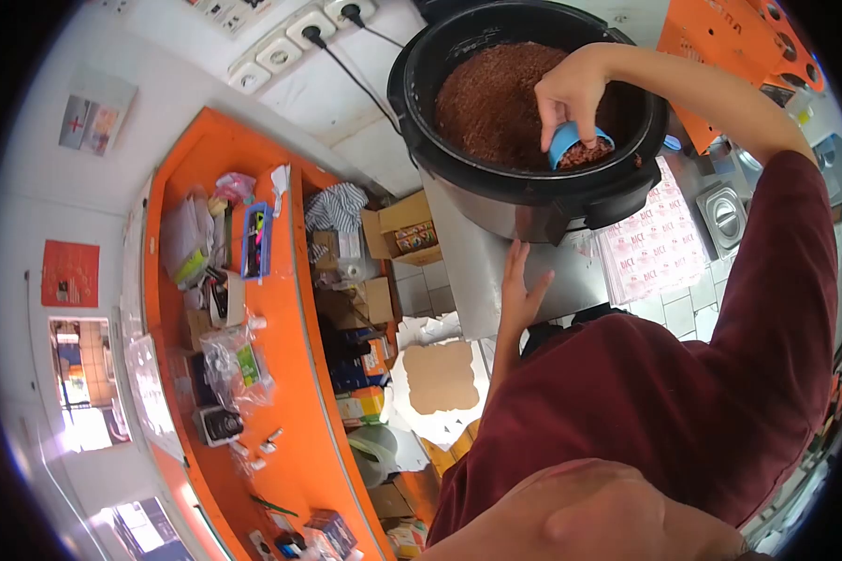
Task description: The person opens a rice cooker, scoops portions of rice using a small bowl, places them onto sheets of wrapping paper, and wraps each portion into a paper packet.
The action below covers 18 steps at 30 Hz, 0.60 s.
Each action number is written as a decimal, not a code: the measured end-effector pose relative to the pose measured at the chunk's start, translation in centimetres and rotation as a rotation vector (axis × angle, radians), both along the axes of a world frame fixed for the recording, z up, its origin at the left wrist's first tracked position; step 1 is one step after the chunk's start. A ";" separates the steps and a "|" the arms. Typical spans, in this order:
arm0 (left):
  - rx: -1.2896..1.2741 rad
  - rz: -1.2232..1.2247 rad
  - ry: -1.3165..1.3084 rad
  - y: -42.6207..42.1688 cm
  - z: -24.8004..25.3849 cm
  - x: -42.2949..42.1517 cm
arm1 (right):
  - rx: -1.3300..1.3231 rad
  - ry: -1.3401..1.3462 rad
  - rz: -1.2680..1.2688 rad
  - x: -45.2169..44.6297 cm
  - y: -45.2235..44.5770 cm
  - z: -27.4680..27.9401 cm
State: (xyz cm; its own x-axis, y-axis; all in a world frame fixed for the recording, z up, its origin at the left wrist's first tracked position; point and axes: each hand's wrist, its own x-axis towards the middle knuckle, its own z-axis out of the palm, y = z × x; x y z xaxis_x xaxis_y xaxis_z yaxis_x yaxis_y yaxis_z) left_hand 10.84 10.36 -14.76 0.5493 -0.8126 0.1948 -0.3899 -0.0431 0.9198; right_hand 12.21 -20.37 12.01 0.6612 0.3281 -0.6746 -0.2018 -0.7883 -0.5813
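A big black-rimmed rice cooker (496, 194) stands at the top of the view, with a mass of reddish-brown cooked rice (486, 103) inside. My right hand (571, 93) reaches over its rim from the right, fingers closed on a small blue cup (563, 140). Some of the brown rice fills the cup's mouth, which is tilted toward the lower right. Below the cooker, my left hand (522, 292) is open, fingers extended toward the cooker's metal side. Whether its fingertips touch the cooker or the table I cannot tell.
The cooker sits on a metal table (468, 271). Printed wrapping papers (650, 238) and a lidded metal container (723, 218) lie to the right. An orange shelf (295, 393) with assorted goods runs along the left. Sockets with plugged-in cables (313, 35) are on the wall.
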 end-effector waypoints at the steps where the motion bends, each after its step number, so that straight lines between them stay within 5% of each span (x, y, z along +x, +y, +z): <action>1: 0.003 -0.036 0.025 0.3 -0.9 -0.5 | 0.000 -0.010 -0.018 -0.1 -0.6 -0.6; 5: 0.133 -0.165 0.222 1.0 -1.1 -1.7 | 0.276 0.136 -0.239 -0.5 -3.9 -2.4; 7: 0.214 -0.294 0.183 1.0 -1.9 -1.8 | 0.467 0.126 -0.626 -1.5 -4.8 -2.6; 13: 0.340 -0.514 0.177 -0.7 -2.2 -3.6 | 0.668 -0.233 -0.948 -6.6 -5.1 -2.9; 15: 0.407 -0.628 0.177 -1.5 -2.4 -4.9 | 1.078 -0.464 -1.075 -8.3 -3.6 -2.4; 18: 0.488 -0.734 0.268 -2.9 -2.8 -7.3 | 1.704 -0.465 -1.063 -9.8 -4.1 -3.7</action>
